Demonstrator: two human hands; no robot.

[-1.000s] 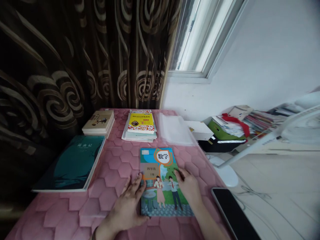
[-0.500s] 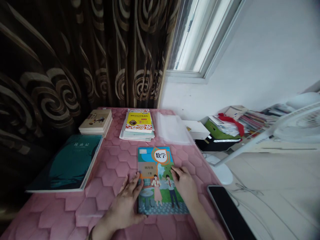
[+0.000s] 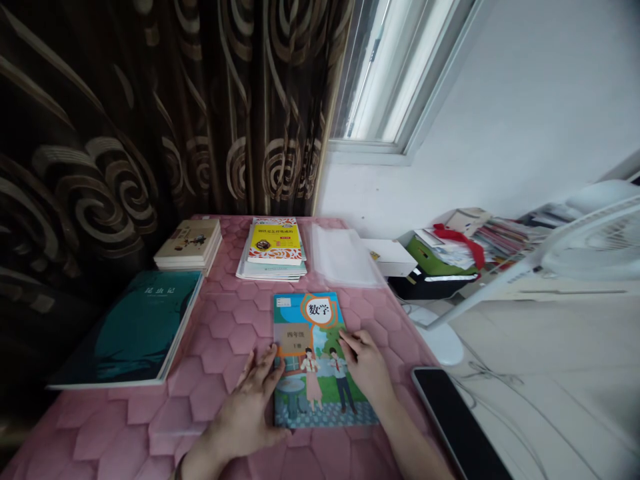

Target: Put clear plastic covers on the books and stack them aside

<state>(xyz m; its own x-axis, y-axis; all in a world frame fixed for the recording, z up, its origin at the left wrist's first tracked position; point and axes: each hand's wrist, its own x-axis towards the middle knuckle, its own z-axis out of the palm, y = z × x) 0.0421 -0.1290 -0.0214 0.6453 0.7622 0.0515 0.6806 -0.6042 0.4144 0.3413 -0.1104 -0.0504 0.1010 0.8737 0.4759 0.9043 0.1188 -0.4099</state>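
Observation:
A math textbook with a blue and green cover lies flat on the pink padded tabletop in front of me. My left hand rests along its left edge, fingers spread, with the thumb by the lower left corner. At the right edge, my right hand has its fingers bent and drawn together, gripping the margin of the cover near mid-height. Its fingertips are partly hidden. Beyond the textbook sits a stack of books topped by a yellow and white one. Clear plastic book covers lie to the right of that stack.
To the left are a large dark green book and a stack of small tan books. A black phone-like device lies at the table's right edge. Beyond stand a white fan and a green and black box with papers.
Both hands keep nearly the same place on the textbook. The whole view has shifted slightly, so everything appears a little further left.

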